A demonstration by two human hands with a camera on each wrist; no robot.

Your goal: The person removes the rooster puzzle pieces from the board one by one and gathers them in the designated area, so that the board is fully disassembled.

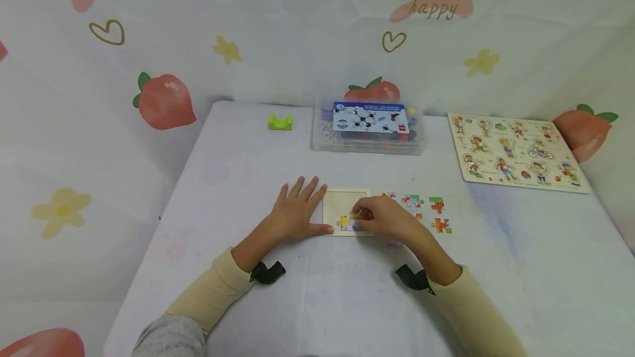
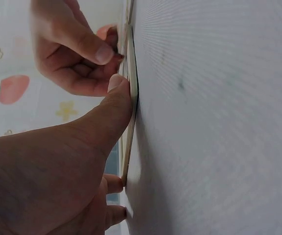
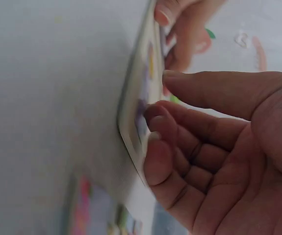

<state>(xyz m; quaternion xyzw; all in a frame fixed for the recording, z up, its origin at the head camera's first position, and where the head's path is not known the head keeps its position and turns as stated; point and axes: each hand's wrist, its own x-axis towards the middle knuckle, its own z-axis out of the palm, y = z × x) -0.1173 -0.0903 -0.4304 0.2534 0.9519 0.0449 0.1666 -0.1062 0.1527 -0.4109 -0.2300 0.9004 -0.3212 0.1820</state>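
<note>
A small square wooden puzzle tray lies on the table between my hands. Joined jigsaw pieces, yellow and purple, sit along its near edge. My left hand lies flat with fingers spread at the tray's left side. In the left wrist view its thumb presses on the tray's edge. Over the tray's right part, my right hand has curled fingers and pinches a small puzzle piece with green on it, mostly hidden by the fingers. In the right wrist view the fingertips are close above the tray.
Loose jigsaw pieces lie right of the tray, some partly behind my right hand. At the back stand a clear plastic box with a blue-and-white card and a bright green block. A wooden picture board lies at the far right.
</note>
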